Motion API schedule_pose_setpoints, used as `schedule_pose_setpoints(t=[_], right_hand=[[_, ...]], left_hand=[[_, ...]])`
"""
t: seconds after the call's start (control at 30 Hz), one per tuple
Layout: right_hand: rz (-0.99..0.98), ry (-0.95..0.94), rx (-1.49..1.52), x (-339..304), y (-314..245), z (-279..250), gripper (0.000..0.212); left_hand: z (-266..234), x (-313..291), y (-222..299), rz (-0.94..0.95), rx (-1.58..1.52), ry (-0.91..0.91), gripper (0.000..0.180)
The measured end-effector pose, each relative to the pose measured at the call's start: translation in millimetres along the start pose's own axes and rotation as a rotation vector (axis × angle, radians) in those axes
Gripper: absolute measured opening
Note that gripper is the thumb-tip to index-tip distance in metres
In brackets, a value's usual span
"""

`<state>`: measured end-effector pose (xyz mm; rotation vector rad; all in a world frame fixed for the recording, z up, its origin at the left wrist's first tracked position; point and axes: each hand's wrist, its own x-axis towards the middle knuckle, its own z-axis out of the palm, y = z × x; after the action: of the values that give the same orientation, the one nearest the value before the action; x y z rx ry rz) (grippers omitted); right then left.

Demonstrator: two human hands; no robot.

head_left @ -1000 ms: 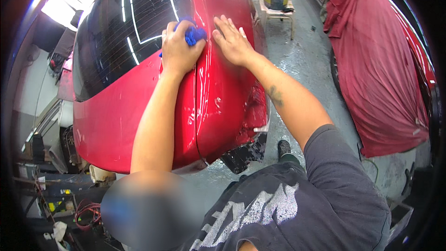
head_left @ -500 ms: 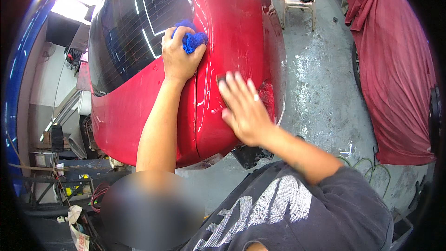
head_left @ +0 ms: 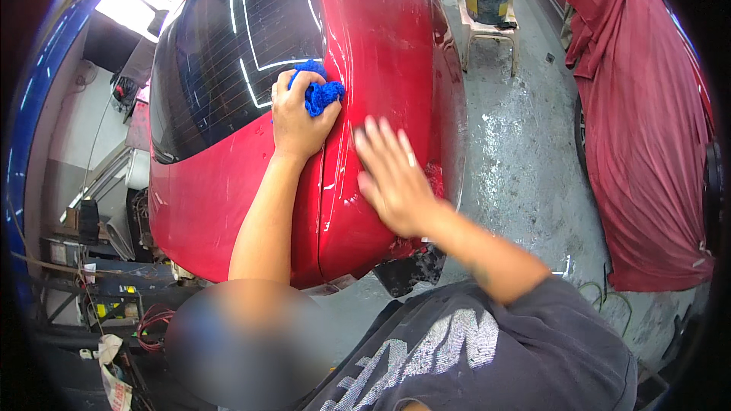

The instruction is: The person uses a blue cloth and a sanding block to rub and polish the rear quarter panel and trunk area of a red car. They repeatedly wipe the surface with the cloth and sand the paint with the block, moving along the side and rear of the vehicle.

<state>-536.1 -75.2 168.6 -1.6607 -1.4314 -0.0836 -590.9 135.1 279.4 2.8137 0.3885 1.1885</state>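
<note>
Red car [head_left: 205, 213], tail end, head cam: fills the mid of the view from 7 o'clock round thru 12 to 2, bodywork glossy w/ streaks of light. L hand [head_left: 299, 128], btwn 10 and 11 o'clock: fingers curled tight round a bunched blue cloth [head_left: 326, 97], thumb along its right side, cloth down nr the lower right corner of the rear window [head_left: 236, 61] & close by the panel seam [head_left: 322, 221]. And R hand [head_left: 396, 189], just off ctr toward 3: palm down over the rear quarter panel [head_left: 384, 53], fingers out straight, only narrow gaps btwn 'em, a ring [head_left: 411, 159] on one. Blurry there! Dark bit [head_left: 359, 132] at the index tip; can't tell what it is or if the hand's got hold of it.

Out wide: 1 o'clock, dark bucket [head_left: 487, 6] up on a white plastic chair [head_left: 491, 33], wet-looking grey floor [head_left: 510, 137] beyond its legs. 3 o'clock, big dull red cover [head_left: 647, 152] draped over another vehicle. 5 o'clock, black part [head_left: 407, 272] low at the car's corner, then the person's dark T-shirt [head_left: 563, 335]. 8 o'clock, coiled red cable [head_left: 152, 326] amid clutter.
</note>
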Motion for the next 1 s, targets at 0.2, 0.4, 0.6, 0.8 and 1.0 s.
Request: schedule_pose_setpoints(t=[0.2, 0.4, 0.6, 0.8, 1.0], right_hand=[[-0.038, 0.112, -0.072, 108, 84, -1, 0.067], [-0.004, 0.139, -0.021, 184, 162, 2, 0.067], [-0.055, -0.108, 0.076, -23, 50, -29, 0.073], [0.082, 0.145, 0.050, 196, 146, -24, 0.062], [-0.004, 0.154, 0.005, 91, 82, 7, 0.065]], left_hand=[[-2, 8, 0, 0.026, -0.008, -0.004, 0.030], [11, 17, 4, 0.042, -0.022, -0.026, 0.031], [0, 4, 4, -0.013, 0.002, -0.042, 0.032], [4, 18, 8, 0.046, -0.004, -0.034, 0.031], [-5, 6, 9, 0.012, 0.075, -0.021, 0.035]])
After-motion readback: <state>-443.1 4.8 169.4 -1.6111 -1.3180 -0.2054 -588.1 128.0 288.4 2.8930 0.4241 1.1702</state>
